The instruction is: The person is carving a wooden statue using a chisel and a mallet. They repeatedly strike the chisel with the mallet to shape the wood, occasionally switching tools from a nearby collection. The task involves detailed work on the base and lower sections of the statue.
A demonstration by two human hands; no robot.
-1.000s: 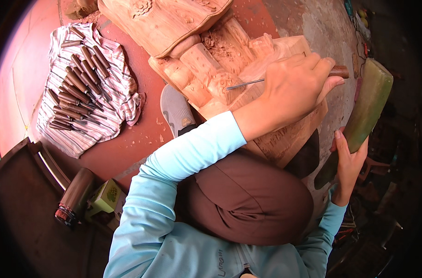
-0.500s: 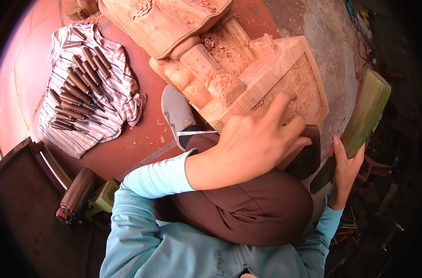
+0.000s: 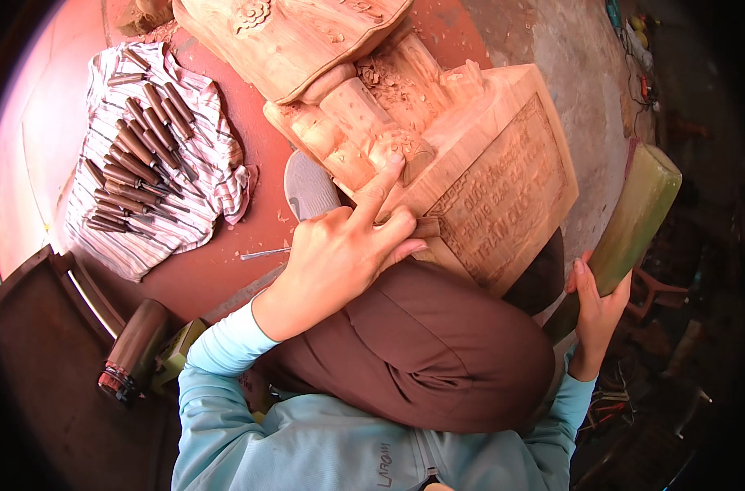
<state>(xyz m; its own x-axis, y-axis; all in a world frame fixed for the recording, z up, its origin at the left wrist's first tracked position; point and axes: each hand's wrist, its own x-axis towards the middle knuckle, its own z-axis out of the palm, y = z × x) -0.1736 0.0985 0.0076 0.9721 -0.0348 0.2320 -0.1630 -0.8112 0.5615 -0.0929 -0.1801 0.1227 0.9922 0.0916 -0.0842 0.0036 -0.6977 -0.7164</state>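
A pale wood carving (image 3: 503, 196) lies tilted before me, with a lettered panel on its near face. My left hand (image 3: 331, 254) is at its near left edge, index finger stretched out and its tip at a rounded carved end. The other fingers are curled round a chisel, largely hidden by the hand; its thin metal blade (image 3: 264, 254) sticks out to the left. What looks like its brown handle (image 3: 426, 227) shows beside the fingers. On the right, my right hand (image 3: 599, 307) is closed round a greenish wooden mallet (image 3: 641, 213), its thick end pointing up and away.
Several dark-handled chisels (image 3: 147, 143) lie on a striped cloth (image 3: 114, 250) on the red floor at the left. My bent leg in brown trousers (image 3: 438, 352) is below the carving. A dark wooden cylinder (image 3: 139, 340) lies lower left, and a red stool (image 3: 654, 295) stands far right.
My left hand has moved left with the chisel, off the lettered panel to the carving's near left edge, its index finger now straighter. My right hand and mallet have shifted slightly left and nearer.
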